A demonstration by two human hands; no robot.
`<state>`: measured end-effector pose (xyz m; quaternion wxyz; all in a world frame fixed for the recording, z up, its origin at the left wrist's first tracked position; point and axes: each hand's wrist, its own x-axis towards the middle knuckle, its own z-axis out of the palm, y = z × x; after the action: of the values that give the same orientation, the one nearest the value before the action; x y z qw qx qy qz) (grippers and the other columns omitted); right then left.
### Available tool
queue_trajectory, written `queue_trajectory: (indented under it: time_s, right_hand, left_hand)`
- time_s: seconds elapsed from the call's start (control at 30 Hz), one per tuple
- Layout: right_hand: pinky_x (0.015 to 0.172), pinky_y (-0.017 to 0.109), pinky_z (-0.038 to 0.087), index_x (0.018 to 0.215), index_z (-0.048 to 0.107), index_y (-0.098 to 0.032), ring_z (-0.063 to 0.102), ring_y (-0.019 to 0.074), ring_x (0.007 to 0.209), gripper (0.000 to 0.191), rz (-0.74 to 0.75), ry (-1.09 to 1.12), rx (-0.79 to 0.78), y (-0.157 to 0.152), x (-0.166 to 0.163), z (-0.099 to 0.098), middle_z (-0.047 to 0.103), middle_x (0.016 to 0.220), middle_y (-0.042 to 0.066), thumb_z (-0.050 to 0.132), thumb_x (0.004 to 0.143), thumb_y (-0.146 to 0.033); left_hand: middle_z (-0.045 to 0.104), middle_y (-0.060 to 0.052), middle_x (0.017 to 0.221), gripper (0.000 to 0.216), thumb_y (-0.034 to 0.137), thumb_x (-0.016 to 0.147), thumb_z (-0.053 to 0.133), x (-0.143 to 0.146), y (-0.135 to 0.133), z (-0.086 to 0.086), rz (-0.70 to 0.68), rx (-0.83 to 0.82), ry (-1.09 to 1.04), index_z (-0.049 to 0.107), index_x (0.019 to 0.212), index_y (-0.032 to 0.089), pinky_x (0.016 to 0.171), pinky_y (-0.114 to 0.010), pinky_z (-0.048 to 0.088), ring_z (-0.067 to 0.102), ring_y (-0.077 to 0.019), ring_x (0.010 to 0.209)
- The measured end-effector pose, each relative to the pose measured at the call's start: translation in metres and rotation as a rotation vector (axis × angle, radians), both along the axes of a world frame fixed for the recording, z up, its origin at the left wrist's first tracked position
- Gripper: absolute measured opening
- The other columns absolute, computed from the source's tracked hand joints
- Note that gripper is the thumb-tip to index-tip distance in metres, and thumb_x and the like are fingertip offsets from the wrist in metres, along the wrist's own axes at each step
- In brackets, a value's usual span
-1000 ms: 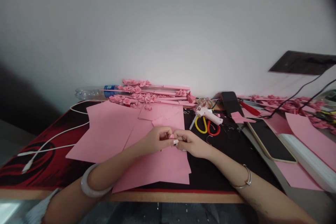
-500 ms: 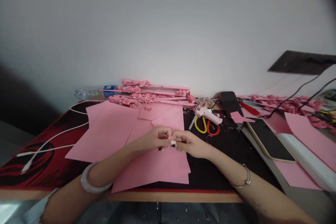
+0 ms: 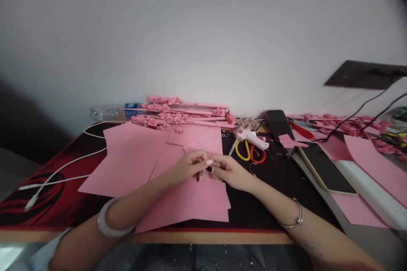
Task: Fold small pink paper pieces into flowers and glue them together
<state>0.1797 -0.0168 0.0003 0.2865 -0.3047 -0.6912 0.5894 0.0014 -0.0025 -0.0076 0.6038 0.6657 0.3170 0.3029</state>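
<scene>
So a small pink piece (image 3: 206, 159) is pinched at the centre of the frame, over the pink sheets (image 3: 127, 156), between the left hand (image 3: 192, 165) and the right hand (image 3: 228, 171). The grip on both sides is drawn nearly closed, thumbs against fingers, though most of the piece is covered, so its shape can't be made out. The step in hand is judged to be fine fingertip shaping; for the next move, a light, steady pinch would probably be called for on both sides so nothing gets torn. As for counts: two hands, one glue gun (image 3: 256, 139) and apparently one pair of scissors (image 3: 243, 159) right by it, with one yellow and one red loop. One bottle (image 3: 110, 113) is seen at centre left, one phone (image 3: 329, 169) at centre right, one bangle (image 3: 104, 224) and one bracelet (image 3: 299, 217) on the arms. Two heaps of paper flowers are laid along the back of the bench (image 3: 222, 238), upper middle (image 3: 178, 117) and far right; single blooms can't be counted. At least three sheets are spread under the hands, overlapped, so no exact number.
</scene>
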Motion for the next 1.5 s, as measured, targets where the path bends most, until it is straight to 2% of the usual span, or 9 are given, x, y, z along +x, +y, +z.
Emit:
queue_trajectory:
  time_s: [0.13,0.23,0.33,0.47,0.7,0.87,1.2,1.33,1.5]
  right_hand:
    - [0.046,0.018,0.03,0.083,0.049,-0.016,0.038,0.0064,0.047,0.005,-0.139,-0.073,0.136,0.0,0.002,-0.003,0.046,0.057,-0.006,0.046,0.082,-0.012]
    - [0.05,0.019,0.034,0.104,0.048,-0.017,0.043,0.0078,0.051,0.024,-0.229,-0.104,0.313,0.0,0.004,-0.002,0.049,0.062,-0.005,0.044,0.082,-0.008]
    - [0.06,0.023,0.042,0.116,0.05,-0.018,0.053,0.0107,0.062,0.036,-0.259,-0.147,0.503,-0.001,0.006,0.0,0.06,0.077,0.001,0.04,0.083,-0.006]
    - [0.075,0.028,0.046,0.113,0.059,-0.02,0.06,0.015,0.083,0.036,-0.272,-0.168,0.674,0.0,0.007,0.001,0.065,0.098,0.007,0.04,0.085,-0.007]
    - [0.071,0.028,0.047,0.117,0.058,-0.02,0.06,0.0148,0.078,0.037,-0.238,-0.186,0.717,0.002,0.007,-0.001,0.065,0.091,0.007,0.041,0.086,-0.01]
    - [0.073,0.03,0.047,0.112,0.059,-0.018,0.061,0.0163,0.082,0.033,-0.272,-0.256,0.73,0.002,0.007,-0.002,0.065,0.094,0.009,0.039,0.086,-0.01]
    - [0.068,0.026,0.043,0.1,0.05,-0.017,0.058,0.0162,0.076,0.017,-0.228,-0.602,0.778,0.002,0.009,0.006,0.061,0.09,0.007,0.037,0.09,-0.016]
    - [0.062,0.025,0.038,0.094,0.05,-0.017,0.053,0.015,0.069,0.016,-0.18,-0.729,0.887,0.003,0.009,0.008,0.057,0.085,0.006,0.035,0.09,-0.017]
    - [0.06,0.022,0.035,0.09,0.05,-0.018,0.05,0.013,0.065,0.014,-0.135,-0.746,0.873,0.004,0.01,0.009,0.054,0.081,0.003,0.037,0.089,-0.016]
  left_hand:
    - [0.051,0.006,0.05,0.027,0.039,0.084,0.051,0.0,-0.001,0.002,0.046,-0.019,-0.022,0.045,0.069,0.017,0.045,-0.019,0.041,0.049,-0.0071,0.043]
    - [0.053,0.005,0.05,0.027,0.04,0.081,0.054,0.002,-0.003,0.005,0.076,-0.092,-0.037,0.044,0.07,0.018,0.046,-0.022,0.046,0.054,-0.0092,0.044]
    - [0.056,0.004,0.05,0.027,0.04,0.08,0.057,0.004,-0.004,0.007,0.085,-0.157,-0.039,0.044,0.071,0.018,0.049,-0.025,0.05,0.059,-0.0119,0.046]
    - [0.058,0.004,0.053,0.027,0.038,0.078,0.06,0.005,-0.004,0.007,0.109,-0.163,-0.038,0.044,0.073,0.017,0.05,-0.024,0.051,0.064,-0.0138,0.052]
    - [0.059,0.005,0.049,0.025,0.035,0.078,0.06,0.003,-0.002,0.001,0.161,-0.139,-0.055,0.043,0.072,0.017,0.045,-0.018,0.047,0.062,-0.0108,0.046]
    - [0.062,0.003,0.059,0.023,0.034,0.08,0.059,0.003,-0.002,0.002,0.188,-0.131,-0.053,0.045,0.073,0.017,0.057,-0.022,0.052,0.066,-0.0124,0.059]
    - [0.062,0.001,0.076,0.02,0.034,0.08,0.058,0.004,-0.003,-0.002,0.094,-0.194,-0.07,0.046,0.079,0.017,0.069,-0.028,0.053,0.067,-0.0139,0.071]
    - [0.063,0.001,0.072,0.02,0.032,0.079,0.059,0.005,-0.004,-0.002,0.056,-0.221,-0.063,0.045,0.076,0.017,0.066,-0.027,0.052,0.068,-0.0147,0.071]
    - [0.063,0.001,0.068,0.024,0.032,0.075,0.063,0.006,-0.005,0.0,0.079,-0.241,-0.049,0.045,0.074,0.017,0.065,-0.027,0.051,0.068,-0.0164,0.07]
